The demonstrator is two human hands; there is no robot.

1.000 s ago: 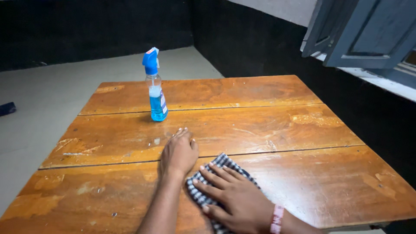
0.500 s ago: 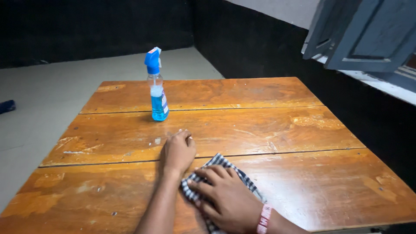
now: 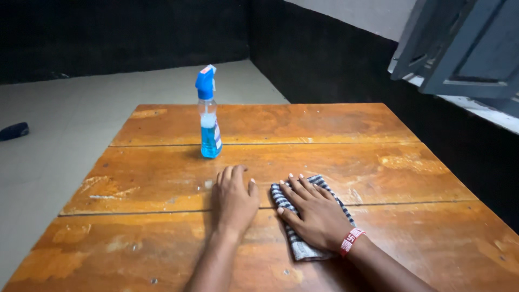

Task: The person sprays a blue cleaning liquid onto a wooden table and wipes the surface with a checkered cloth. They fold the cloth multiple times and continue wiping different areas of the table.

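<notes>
Presses the right hand [image 3: 319, 213] flat, fingers spread wide, on a folded black-and-white checked cloth [image 3: 301, 247], nearer the person than the clear plastic spray bottle of blue liquid with a blue trigger head [image 3: 208, 116] and off to its right. Rests the left hand [image 3: 235, 197] open and empty, palm down, on the worn orange-brown wooden tabletop [image 3: 378, 162], just this side of that bottle. Looks like mid-wipe; calls next for even downward pressure and a sweep clear of the bottle.
</notes>
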